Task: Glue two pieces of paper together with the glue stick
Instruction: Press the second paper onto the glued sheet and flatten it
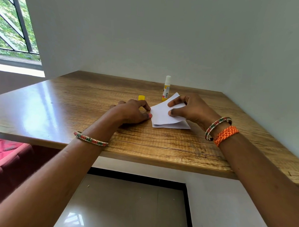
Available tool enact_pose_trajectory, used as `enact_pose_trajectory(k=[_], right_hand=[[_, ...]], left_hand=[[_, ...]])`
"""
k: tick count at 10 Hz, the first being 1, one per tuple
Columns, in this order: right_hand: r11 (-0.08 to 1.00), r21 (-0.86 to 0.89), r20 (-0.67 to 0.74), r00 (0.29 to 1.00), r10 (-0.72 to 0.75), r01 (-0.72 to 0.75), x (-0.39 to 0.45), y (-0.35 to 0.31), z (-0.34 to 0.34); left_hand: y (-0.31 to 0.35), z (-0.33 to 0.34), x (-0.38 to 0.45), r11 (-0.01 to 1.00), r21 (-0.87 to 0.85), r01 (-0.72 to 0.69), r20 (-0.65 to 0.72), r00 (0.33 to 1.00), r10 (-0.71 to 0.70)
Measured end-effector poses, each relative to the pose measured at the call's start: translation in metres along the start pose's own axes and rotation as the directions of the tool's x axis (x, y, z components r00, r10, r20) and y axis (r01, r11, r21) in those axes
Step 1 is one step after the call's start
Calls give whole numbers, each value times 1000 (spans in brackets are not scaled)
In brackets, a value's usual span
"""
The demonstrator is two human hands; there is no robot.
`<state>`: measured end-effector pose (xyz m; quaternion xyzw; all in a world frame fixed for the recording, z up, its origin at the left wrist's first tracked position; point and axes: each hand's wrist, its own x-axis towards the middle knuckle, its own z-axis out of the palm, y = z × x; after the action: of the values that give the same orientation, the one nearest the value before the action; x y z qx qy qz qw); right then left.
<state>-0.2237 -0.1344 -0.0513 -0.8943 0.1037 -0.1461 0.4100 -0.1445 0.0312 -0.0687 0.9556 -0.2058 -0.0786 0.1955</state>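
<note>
Right hand pinches upper paper — glue stick just beyond.

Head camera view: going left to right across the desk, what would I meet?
Left hand → yellow cap, partly behind that hand → glue stick, standing uncapped → right hand, lifting the upper white paper off the lower sheet.

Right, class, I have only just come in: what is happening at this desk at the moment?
A person is gluing paper at a wooden desk. The right hand pinches the top sheet and holds it lifted over the bottom sheet, which lies flat. The left hand rests on the desk beside the sheets, fingertips at their left edge. The glue stick stands uncapped behind the paper, and its yellow cap sits behind the left hand.
</note>
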Motion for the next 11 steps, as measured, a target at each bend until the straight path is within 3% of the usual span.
enact_pose_trajectory(k=[6, 11], right_hand=[[991, -105, 63, 995, -73, 80, -1, -2, 1], [985, -157, 83, 995, -56, 69, -3, -3, 3]], left_hand=[[-2, 1, 5, 999, 35, -20, 62, 998, 17], [4, -4, -10, 980, 178, -84, 132, 989, 61]])
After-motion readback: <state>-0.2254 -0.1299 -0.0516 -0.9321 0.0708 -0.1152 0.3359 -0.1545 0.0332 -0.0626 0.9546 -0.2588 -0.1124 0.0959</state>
